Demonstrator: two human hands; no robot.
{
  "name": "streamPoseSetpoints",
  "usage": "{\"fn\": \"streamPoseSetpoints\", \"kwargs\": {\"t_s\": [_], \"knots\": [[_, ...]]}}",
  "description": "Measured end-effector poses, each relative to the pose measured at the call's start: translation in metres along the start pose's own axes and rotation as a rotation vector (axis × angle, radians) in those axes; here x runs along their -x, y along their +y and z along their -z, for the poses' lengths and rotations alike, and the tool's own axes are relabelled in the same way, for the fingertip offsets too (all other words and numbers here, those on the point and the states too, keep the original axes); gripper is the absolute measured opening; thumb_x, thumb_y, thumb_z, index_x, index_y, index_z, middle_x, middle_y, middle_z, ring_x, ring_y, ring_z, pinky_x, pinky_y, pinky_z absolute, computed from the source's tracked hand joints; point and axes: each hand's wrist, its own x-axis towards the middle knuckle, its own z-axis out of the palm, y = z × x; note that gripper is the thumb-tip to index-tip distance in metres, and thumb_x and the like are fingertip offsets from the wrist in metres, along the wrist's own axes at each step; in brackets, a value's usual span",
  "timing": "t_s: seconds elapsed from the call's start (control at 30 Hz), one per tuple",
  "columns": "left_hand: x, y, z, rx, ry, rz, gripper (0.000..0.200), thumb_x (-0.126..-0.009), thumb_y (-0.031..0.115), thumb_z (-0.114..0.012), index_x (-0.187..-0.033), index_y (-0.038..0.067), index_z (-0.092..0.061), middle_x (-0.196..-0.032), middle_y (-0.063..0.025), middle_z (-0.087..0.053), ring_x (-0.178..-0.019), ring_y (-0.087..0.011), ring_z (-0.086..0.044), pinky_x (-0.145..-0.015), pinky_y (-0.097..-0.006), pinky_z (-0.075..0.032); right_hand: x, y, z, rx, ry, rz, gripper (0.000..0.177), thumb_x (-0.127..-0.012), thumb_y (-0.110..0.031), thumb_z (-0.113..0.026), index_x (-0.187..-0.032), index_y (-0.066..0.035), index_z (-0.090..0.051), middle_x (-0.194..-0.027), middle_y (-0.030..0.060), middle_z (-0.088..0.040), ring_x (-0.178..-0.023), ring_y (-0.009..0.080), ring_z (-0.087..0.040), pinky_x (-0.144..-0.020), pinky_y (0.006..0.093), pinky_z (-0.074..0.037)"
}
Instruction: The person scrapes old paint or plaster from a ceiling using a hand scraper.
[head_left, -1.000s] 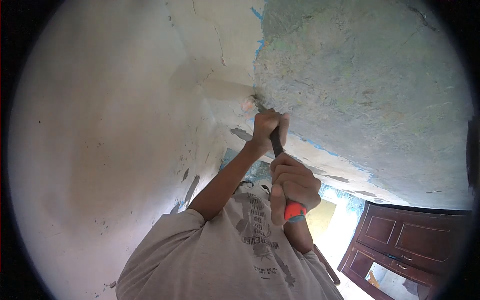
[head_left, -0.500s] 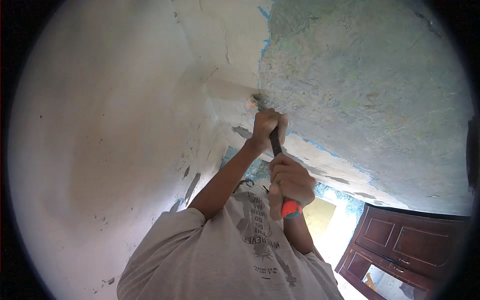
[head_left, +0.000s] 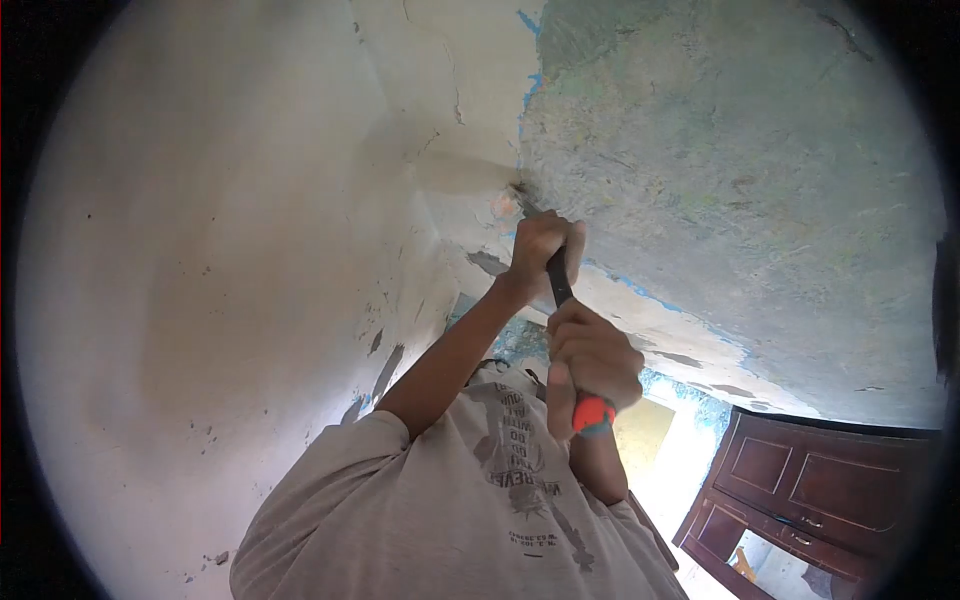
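Both my hands grip one long scraper (head_left: 561, 284) with a dark shaft and a red handle end. My left hand (head_left: 543, 247) is closed round the shaft near the working tip. Lower down, my right hand (head_left: 597, 360) wraps the handle, and its red end sticks out below the fingers. The tip meets the wall at the ragged edge between cream paint (head_left: 480, 110) and bare grey-green plaster (head_left: 700, 190). Its exact blade shape is too small to make out. A pinkish patch (head_left: 505, 204) shows beside the tip.
A pale wall (head_left: 220, 260) with chips and dark flaked spots fills the left side, meeting the worked wall at a corner. At lower right stands a dark brown wooden cabinet (head_left: 840, 480). Bright light comes from behind it. My white printed shirt (head_left: 450, 510) fills the bottom.
My hands and the scraper have shifted slightly to the right, the right hand most. The tip has moved a little up and right along the paint edge. Both grips stay closed.
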Motion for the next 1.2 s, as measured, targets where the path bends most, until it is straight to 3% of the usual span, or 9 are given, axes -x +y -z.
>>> {"fn": "streamPoseSetpoints", "kwargs": {"t_s": [0.33,0.37,0.57,0.87,1.03,1.2], "knots": [[0.012,-0.018,0.004,-0.012,0.010,-0.049,0.041,-0.085,-0.003,-0.063,-0.052,0.006,-0.042,-0.049,-0.0115,-0.042,-0.043,-0.0321,-0.044,-0.046,-0.0424,-0.034,0.005,0.003,0.000,0.009,0.012,-0.054,0.026,-0.065,0.011,-0.051,-0.052,-0.004,-0.033,-0.050,0.0059,-0.036,-0.042,0.0225,-0.039,-0.050,0.0369,-0.042],[0.016,-0.018,0.007,-0.095,-0.033,0.057,0.041,-0.087,-0.002,-0.062,-0.052,0.006,-0.042,-0.048,-0.0109,-0.041,-0.043,-0.0324,-0.044,-0.046,-0.0426,-0.034,0.015,0.013,0.003,-0.005,-0.005,-0.035,0.026,-0.065,0.011,-0.051,-0.052,-0.003,-0.033,-0.051,0.0063,-0.038,-0.042,0.0227,-0.039,-0.050,0.0370,-0.042],[-0.009,0.010,0.004,-0.028,-0.018,-0.021,0.044,-0.089,-0.002,-0.061,-0.052,0.007,-0.039,-0.046,-0.0103,-0.040,-0.043,-0.0315,-0.043,-0.046,-0.0419,-0.035,-0.002,-0.014,-0.001,0.019,0.007,-0.012,0.026,-0.066,0.010,-0.050,-0.052,-0.003,-0.033,-0.050,0.0063,-0.039,-0.043,0.0226,-0.041,-0.051,0.0368,-0.044],[-0.005,0.003,0.001,-0.057,-0.012,-0.022,0.042,-0.088,-0.004,-0.062,-0.053,0.006,-0.040,-0.047,-0.0091,-0.040,-0.042,-0.0299,-0.042,-0.045,-0.0402,-0.034,-0.004,-0.014,0.003,0.009,0.025,-0.027,0.026,-0.065,0.011,-0.052,-0.052,-0.004,-0.034,-0.049,0.0054,-0.036,-0.041,0.0218,-0.040,-0.050,0.0372,-0.044],[0.014,-0.016,0.010,-0.117,0.003,0.038,0.043,-0.089,-0.002,-0.062,-0.053,0.008,-0.040,-0.048,-0.0079,-0.041,-0.042,-0.0289,-0.043,-0.046,-0.0399,-0.035,0.009,0.011,0.003,0.017,-0.058,-0.051,0.023,-0.064,0.012,-0.051,-0.053,-0.002,-0.035,-0.051,0.0063,-0.037,-0.043,0.0224,-0.037,-0.053,0.0376,-0.045],[-0.006,0.003,0.003,0.021,0.003,-0.062,0.039,-0.090,-0.002,-0.060,-0.057,0.008,-0.042,-0.049,-0.0066,-0.042,-0.041,-0.0283,-0.044,-0.045,-0.0385,-0.036,-0.007,-0.008,0.000,0.033,-0.035,-0.018,0.029,-0.070,0.009,-0.052,-0.052,-0.003,-0.032,-0.048,0.0057,-0.038,-0.040,0.0214,-0.038,-0.049,0.0363,-0.042]]}}
